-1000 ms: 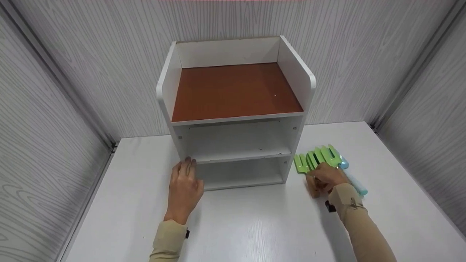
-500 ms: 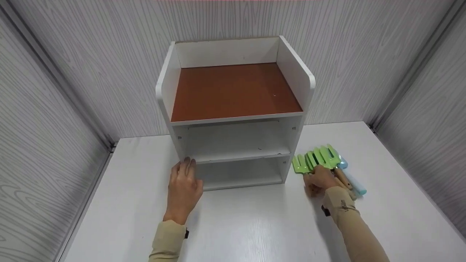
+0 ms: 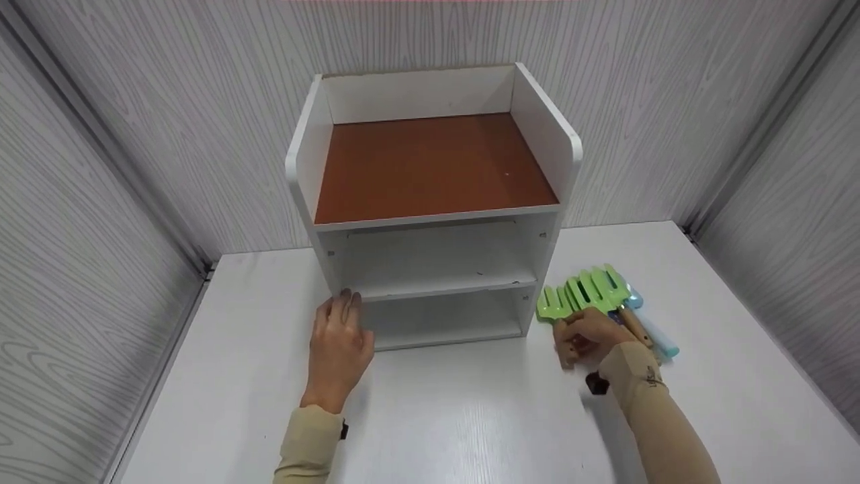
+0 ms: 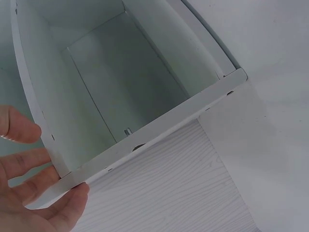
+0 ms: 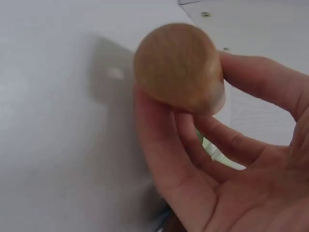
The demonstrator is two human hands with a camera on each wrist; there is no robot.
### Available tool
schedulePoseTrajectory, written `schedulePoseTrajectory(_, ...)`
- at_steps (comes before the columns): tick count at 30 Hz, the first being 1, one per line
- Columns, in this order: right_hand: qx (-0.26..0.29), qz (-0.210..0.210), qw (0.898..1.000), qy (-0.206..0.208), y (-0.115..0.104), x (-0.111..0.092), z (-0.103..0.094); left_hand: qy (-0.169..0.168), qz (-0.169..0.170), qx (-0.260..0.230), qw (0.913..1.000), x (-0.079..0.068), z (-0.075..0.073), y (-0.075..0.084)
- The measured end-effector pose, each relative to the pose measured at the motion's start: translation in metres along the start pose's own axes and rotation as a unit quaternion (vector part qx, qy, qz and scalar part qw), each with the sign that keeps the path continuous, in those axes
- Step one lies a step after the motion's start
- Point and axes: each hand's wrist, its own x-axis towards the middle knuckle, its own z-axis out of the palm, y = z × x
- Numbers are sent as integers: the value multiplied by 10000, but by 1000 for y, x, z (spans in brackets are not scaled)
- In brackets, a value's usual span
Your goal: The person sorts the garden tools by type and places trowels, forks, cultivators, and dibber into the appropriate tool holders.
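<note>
Leftmost green fork (image 3: 551, 309) is seen on or just above the worktop (image 3: 470, 417) (can't tell which), just R of the white cabinet (image 3: 437, 218), near the other green forks (image 3: 594, 288) & blue tool (image 3: 662, 339). Its wooden handle (image 3: 563, 349) is best gripped firmly & eased away slowly, so neighbouring tines aren't snagged; cabinet shd be steadied lightly, w/o being shoved. Handle's clamped betw. thumb & curled fingers of R hand (image 3: 596, 329), which is held low, back up, forearm angled in from bottom R. Cabinet's side panel (image 4: 145, 130) is straddled by L hand (image 3: 339, 353), fingers clasped round its front edge, forearm pointed fwd.
</note>
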Motion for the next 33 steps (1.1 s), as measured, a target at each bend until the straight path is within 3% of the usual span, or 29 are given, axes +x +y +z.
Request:
schedulePoseTrajectory(5,335,177,9989,-287,6,4,-8,-32,-17,6,10000,1,-1,0)
schedulePoseTrajectory(8,876,278,9946,-480,11,5,-10,14,-44,-53,10000,-1,1,0)
schedulePoseTrajectory(13,2150,336,9726,-824,18,5,-11,47,-98,-151,9998,-1,3,1)
schedulePoseTrajectory(17,2740,339,9561,-978,21,3,-13,0,-113,-188,9998,1,3,1)
schedulePoseTrajectory(27,2913,-131,9447,-1498,28,-2,-18,1,-159,-169,9997,0,1,-1)
schedulePoseTrajectory(33,2684,-329,9518,-1449,30,-6,-18,-47,-228,-176,9996,-1,0,0)
